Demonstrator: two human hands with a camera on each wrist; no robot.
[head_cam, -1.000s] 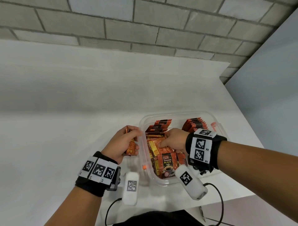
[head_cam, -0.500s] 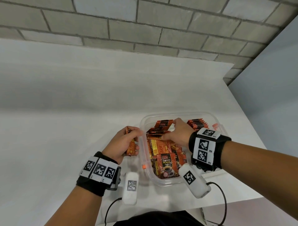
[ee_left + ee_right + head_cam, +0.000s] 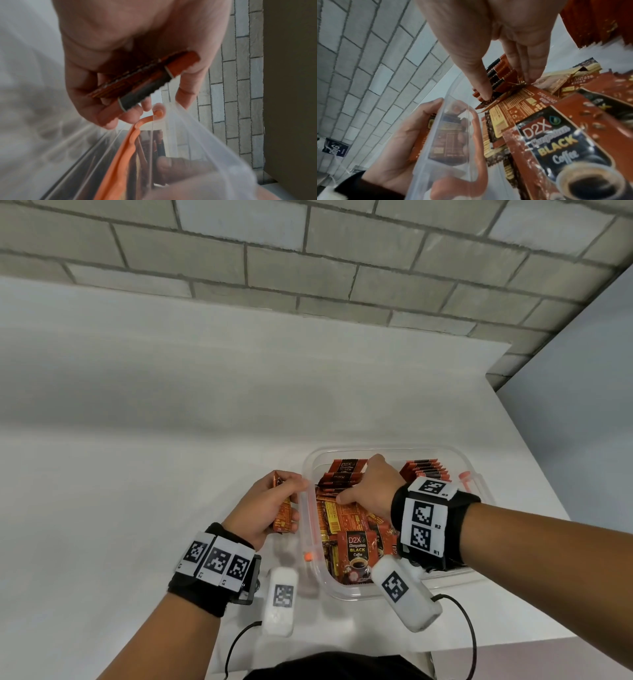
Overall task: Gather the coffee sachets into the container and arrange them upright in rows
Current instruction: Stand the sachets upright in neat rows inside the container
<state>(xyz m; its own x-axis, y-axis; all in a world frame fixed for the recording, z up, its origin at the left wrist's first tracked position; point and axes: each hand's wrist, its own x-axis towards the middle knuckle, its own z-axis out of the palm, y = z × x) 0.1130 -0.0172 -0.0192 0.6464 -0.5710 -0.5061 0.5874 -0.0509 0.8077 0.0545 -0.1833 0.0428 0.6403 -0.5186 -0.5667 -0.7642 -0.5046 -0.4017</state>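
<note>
Because the right hand (image 3: 371, 489) is reached into the clear plastic container (image 3: 472, 474) with its thumb and fingertips (image 3: 485, 94) pinching the upper edge of a sachet at the near end of the upright row (image 3: 337, 479), a careless pull is judged likely to tip that row back onto the loose pile. The row is seen leaning rather than standing true, so little support is offered by it. A second risk is judged to lie with the left hand (image 3: 265, 508), which is held just outside the container's left wall and is curled round a small stack of coffee sachets (image 3: 137, 79); the stack is gripped edge-on between thumb and fingers, and slick foil packets may fan out or slip onto the white surface (image 3: 137, 474) if the grip is relaxed. The orange clip (image 3: 130, 135) on the wall beside this hand could also be caught.

The sachets are flat, orange-brown foil packets with serrated ends, printed "D2X BLACK Coffee" above a pictured cup. Below the right wrist, many are found lying flat and overlapping in a loose pile (image 3: 352, 546). Beyond the right hand, a second upright row (image 3: 424, 470) is seen against the far right corner. No sachets are seen loose on the surface.
</note>
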